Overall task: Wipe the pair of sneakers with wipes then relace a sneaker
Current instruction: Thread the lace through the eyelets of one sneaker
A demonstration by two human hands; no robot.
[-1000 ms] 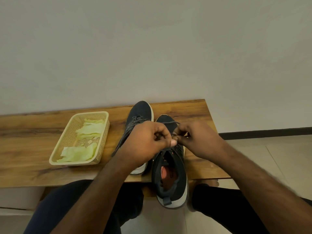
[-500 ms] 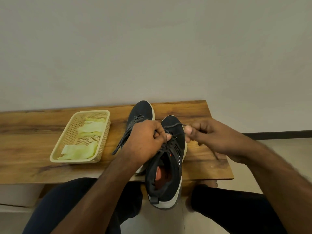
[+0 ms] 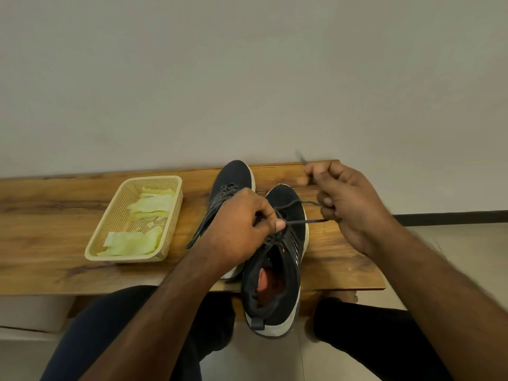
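Head view: two dark sneakers lie on the wooden table (image 3: 55,215), side by side and touching, long axes running from the person toward the wall, toes pointing at the wall. The right sneaker (image 3: 286,215) sits nearer the person, its heel overhanging the table's front edge above the lap; its opening shows an orange insole. The left sneaker (image 3: 233,177) lies further back, its toe almost at the wall, loose lace ends trailing off its left side. Left hand (image 3: 239,224): grip clenched over the right sneaker's eyelet area, thumb and fingers pinching the lace (image 3: 305,221) at the crossing. Right hand (image 3: 346,204): grip curled around the same lace, which runs taut and nearly level from the left thumb to this fist; a blurred lace tip sticks up above the knuckles. Well left of the sneakers, a cream plastic basket (image 3: 96,243) stands on the table, holding pale green wipes (image 3: 132,240). Dark-trousered knees are below the table edge.
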